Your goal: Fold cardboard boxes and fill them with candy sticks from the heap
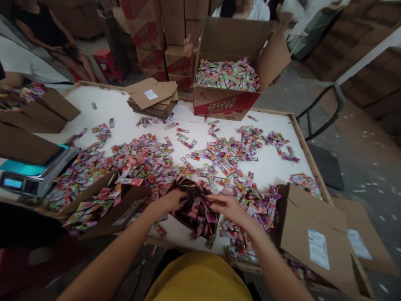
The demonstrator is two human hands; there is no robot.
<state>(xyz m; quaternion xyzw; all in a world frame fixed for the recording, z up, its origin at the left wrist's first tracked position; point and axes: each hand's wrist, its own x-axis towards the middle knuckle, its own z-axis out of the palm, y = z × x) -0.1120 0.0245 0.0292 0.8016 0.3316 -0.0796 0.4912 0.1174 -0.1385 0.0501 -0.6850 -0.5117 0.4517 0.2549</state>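
Directly before me on the table stands a small open carton, dark inside and heaped with small colourful stick packets. At its left side my left hand reaches in among the packets, its fingertips hidden in shadow. My right hand lies at the right side of the heap, fingers stretched out and a little apart, touching packets. A wide pile of loose packets covers the table beyond the carton. To the left, another open carton holds more packets.
A large red-and-brown box full of packets stands at the far edge, beside flattened cartons. A scale bears a carton at left. More cardboard sits at right. A wooden rim borders the table. People are across from me.
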